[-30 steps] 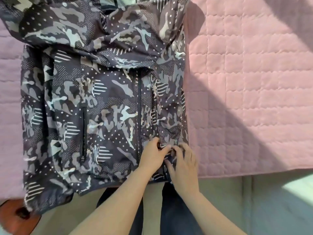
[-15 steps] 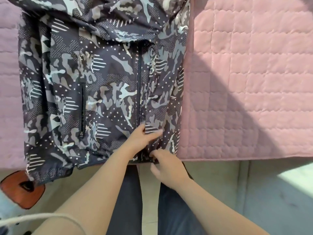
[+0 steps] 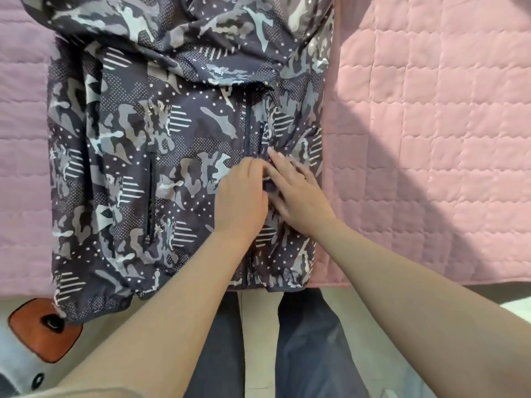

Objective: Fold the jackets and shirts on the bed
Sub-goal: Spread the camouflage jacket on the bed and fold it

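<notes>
Jacket (image 3: pixel 172 145) lay beneath us: our left hand (image 3: pixel 241 196) curled, pinching it at the zipper (image 3: pixel 247 124); right hand (image 3: pixel 297 196) straight-fingered, pressing it.

Orange-brown shape (image 3: pixel 43 331) on pale floor (image 3: pixel 260 340), lower left

The left hand (image 3: pixel 241 196) grips and right hand (image 3: pixel 296 193) presses the camouflage jacket (image 3: pixel 172 139).
</notes>
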